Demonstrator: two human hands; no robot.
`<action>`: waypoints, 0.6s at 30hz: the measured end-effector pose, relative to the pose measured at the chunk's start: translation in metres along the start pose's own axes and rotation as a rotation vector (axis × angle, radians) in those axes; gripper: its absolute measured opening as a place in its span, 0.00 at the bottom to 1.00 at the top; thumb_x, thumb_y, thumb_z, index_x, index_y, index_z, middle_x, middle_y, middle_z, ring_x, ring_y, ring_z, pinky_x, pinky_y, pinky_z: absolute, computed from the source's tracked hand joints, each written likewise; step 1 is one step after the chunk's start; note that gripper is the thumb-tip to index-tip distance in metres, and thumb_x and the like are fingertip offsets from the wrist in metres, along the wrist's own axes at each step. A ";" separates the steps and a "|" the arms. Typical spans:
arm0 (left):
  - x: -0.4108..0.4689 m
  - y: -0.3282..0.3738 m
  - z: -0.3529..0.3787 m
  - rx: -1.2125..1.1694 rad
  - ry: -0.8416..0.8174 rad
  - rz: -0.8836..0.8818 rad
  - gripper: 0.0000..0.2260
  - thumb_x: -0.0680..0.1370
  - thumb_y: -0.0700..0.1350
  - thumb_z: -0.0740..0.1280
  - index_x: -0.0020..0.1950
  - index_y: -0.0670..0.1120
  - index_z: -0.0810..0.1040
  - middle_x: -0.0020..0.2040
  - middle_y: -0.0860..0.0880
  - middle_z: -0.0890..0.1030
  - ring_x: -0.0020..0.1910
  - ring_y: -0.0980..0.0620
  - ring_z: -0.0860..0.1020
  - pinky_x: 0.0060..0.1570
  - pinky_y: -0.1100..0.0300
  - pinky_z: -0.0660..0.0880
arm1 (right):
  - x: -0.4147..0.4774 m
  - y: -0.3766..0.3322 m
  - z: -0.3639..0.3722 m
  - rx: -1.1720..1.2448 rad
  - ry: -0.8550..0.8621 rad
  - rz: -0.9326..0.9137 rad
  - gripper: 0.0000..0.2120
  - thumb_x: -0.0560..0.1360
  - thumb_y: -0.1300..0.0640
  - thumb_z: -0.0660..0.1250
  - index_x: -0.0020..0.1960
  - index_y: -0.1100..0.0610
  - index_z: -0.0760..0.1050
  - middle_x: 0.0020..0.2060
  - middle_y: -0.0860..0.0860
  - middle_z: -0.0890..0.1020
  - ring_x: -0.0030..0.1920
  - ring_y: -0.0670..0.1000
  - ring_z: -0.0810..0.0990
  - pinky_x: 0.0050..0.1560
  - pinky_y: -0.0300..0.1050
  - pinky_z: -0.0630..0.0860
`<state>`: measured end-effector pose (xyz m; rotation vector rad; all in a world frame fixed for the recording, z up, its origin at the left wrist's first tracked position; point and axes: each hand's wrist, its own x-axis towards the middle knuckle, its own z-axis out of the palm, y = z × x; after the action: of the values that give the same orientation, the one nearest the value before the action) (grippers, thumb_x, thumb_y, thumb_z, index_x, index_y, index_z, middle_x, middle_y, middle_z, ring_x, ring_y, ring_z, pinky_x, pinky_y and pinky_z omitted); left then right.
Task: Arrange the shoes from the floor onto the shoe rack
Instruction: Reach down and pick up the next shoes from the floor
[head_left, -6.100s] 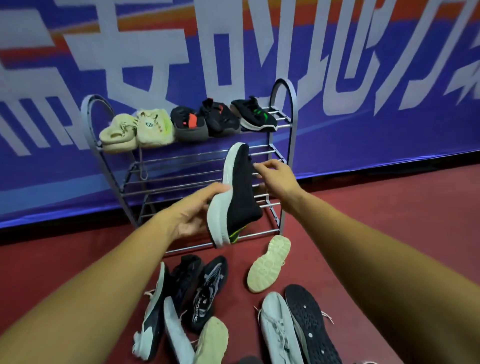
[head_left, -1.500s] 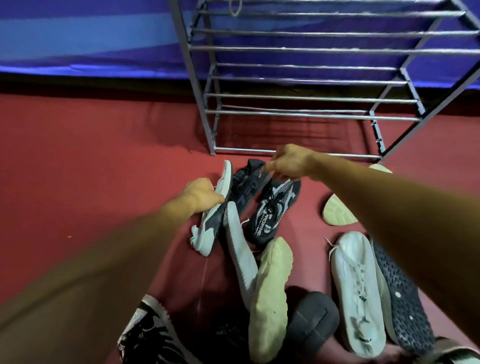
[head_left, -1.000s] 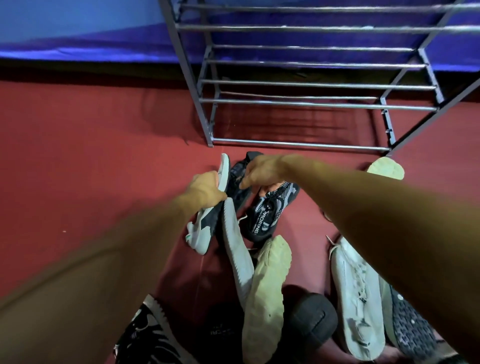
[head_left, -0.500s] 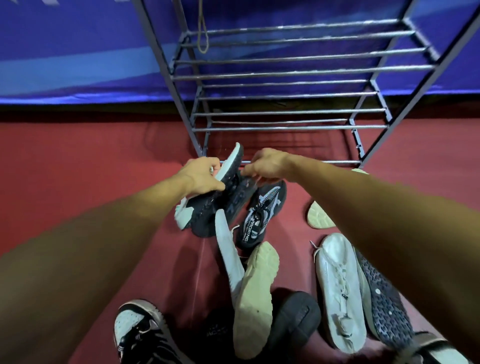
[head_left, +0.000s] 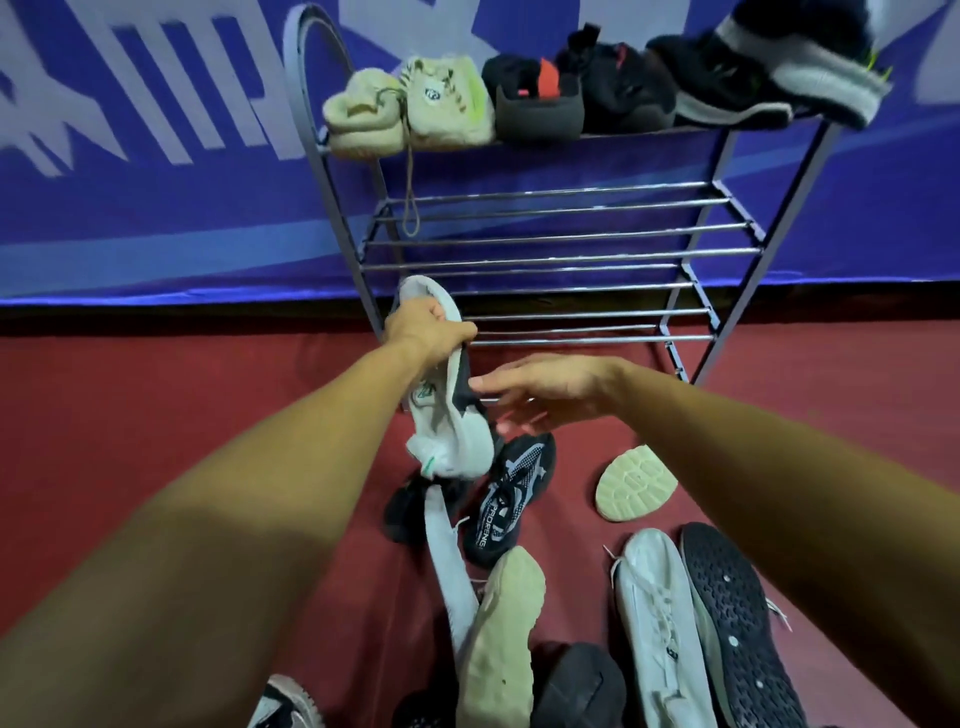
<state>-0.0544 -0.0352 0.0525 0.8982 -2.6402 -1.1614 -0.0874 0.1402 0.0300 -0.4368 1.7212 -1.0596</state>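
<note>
Head view: my left hand (head_left: 426, 327) grips a white-soled sneaker (head_left: 449, 415) before the shoe rack (head_left: 561, 254), my right hand (head_left: 545, 387) spread loose beside it.

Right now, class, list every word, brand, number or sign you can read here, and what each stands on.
"PRORENG", letters unsure: white print on the black patterned sneaker.
Cropped, unreadable: big white characters on the blue banner.
Too small: round badge on the cream knit shoe atop the grey metal rack.
Blurred: green mark on the white-soled black shoe in the left hand.
</note>
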 end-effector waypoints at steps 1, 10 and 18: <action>0.002 0.001 -0.001 -0.034 0.026 -0.019 0.16 0.67 0.52 0.75 0.35 0.49 0.68 0.41 0.47 0.77 0.36 0.49 0.74 0.32 0.60 0.67 | 0.003 -0.001 0.003 -0.009 -0.015 -0.010 0.20 0.72 0.40 0.74 0.55 0.53 0.79 0.39 0.48 0.81 0.41 0.48 0.79 0.37 0.38 0.72; 0.025 0.010 -0.016 -0.313 0.008 0.073 0.09 0.69 0.46 0.75 0.38 0.47 0.75 0.34 0.44 0.84 0.31 0.49 0.81 0.41 0.52 0.82 | 0.027 -0.002 0.006 -0.057 0.192 -0.200 0.08 0.73 0.59 0.70 0.38 0.51 0.73 0.30 0.44 0.76 0.29 0.43 0.72 0.32 0.36 0.68; 0.044 -0.015 -0.049 -0.518 0.241 0.186 0.04 0.71 0.44 0.72 0.37 0.47 0.80 0.28 0.54 0.78 0.26 0.57 0.74 0.29 0.64 0.70 | 0.055 -0.023 -0.003 0.285 0.214 -0.284 0.06 0.71 0.62 0.67 0.47 0.55 0.77 0.35 0.52 0.73 0.29 0.45 0.70 0.28 0.36 0.68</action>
<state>-0.0670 -0.0991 0.0702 0.6290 -2.0340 -1.4757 -0.1175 0.0903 0.0176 -0.4031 1.6890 -1.5818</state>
